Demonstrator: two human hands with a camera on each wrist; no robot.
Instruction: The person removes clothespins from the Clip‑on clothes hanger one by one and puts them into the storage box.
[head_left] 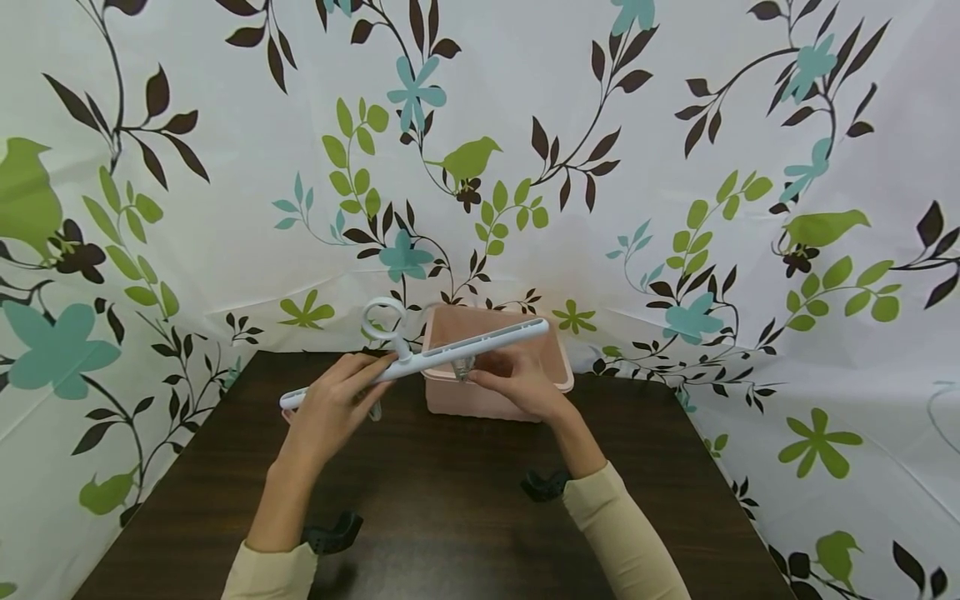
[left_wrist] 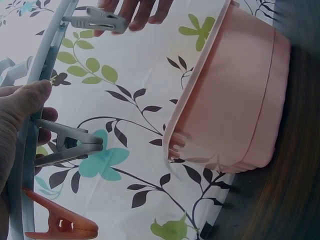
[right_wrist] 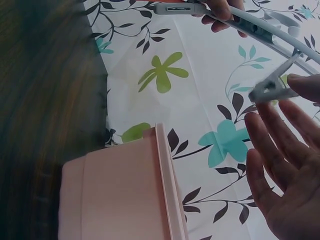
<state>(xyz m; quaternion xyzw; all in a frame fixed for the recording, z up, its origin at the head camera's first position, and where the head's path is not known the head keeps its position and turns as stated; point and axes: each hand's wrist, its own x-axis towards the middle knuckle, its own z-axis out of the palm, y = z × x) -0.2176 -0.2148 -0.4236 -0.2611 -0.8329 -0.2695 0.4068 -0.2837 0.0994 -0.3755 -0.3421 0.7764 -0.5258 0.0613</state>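
My left hand (head_left: 330, 408) grips a pale blue clip hanger (head_left: 480, 340) near its middle, just beside the round hook (head_left: 384, 301). The hanger's bar slants up to the right over the table. Several clips hang from it; in the left wrist view a grey clothespin (left_wrist: 70, 145) and an orange clothespin (left_wrist: 62, 222) show by the left hand. At the bar's right part, my right hand (head_left: 525, 383) pinches another grey clothespin (right_wrist: 272, 90) between thumb and index finger, its other fingers spread loosely.
A pink plastic bin (head_left: 480, 402) stands at the back of the dark wooden table (head_left: 435, 500), just behind and below the hanger. A white cloth (head_left: 495, 100) with leaves, birds and flowers hangs behind and at the sides. Black wrist mounts (head_left: 333, 533) jut inward from both forearms.
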